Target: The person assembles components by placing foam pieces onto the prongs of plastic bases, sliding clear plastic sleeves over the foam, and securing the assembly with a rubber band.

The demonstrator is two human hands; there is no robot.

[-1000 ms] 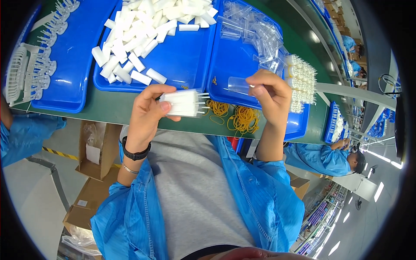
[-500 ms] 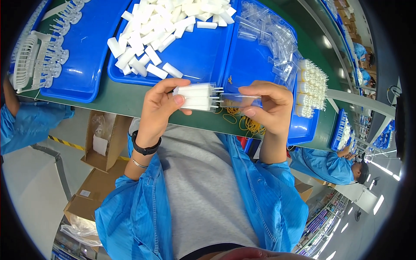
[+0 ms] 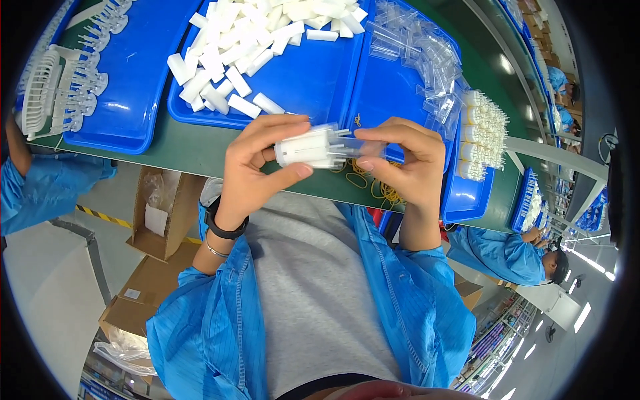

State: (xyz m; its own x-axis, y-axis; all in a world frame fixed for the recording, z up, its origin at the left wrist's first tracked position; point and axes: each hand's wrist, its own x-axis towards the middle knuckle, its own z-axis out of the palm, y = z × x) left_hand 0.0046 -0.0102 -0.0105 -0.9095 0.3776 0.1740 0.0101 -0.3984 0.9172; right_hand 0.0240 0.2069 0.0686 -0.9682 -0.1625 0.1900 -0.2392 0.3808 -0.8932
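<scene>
My left hand (image 3: 252, 160) grips a bundle of white blocks in clear plastic sleeves (image 3: 309, 149), thumb below and fingers above. Thin white stems stick out of the bundle's right end. Between the thumb and fingers of my right hand (image 3: 415, 157) is a clear rectangular plastic tube (image 3: 368, 148). Its left end meets or overlaps the stems; I cannot tell how far they reach inside. Loose yellow rubber bands (image 3: 385, 192) lie on the green table below the tube, partly behind my right hand.
White blocks (image 3: 267, 40) are heaped in a blue tray (image 3: 307, 83), beside a blue tray (image 3: 387, 87) of clear tubes (image 3: 427, 60). Banded white bundles (image 3: 479, 133) stand at the right. White branched plastic parts (image 3: 73, 93) lie far left. Cardboard boxes (image 3: 150, 287) sit below; co-workers are nearby.
The bundle has tilted and turned slightly in my left hand, whose thumb has slid along it. My right hand has brought the clear tube a little left, closer over the stems.
</scene>
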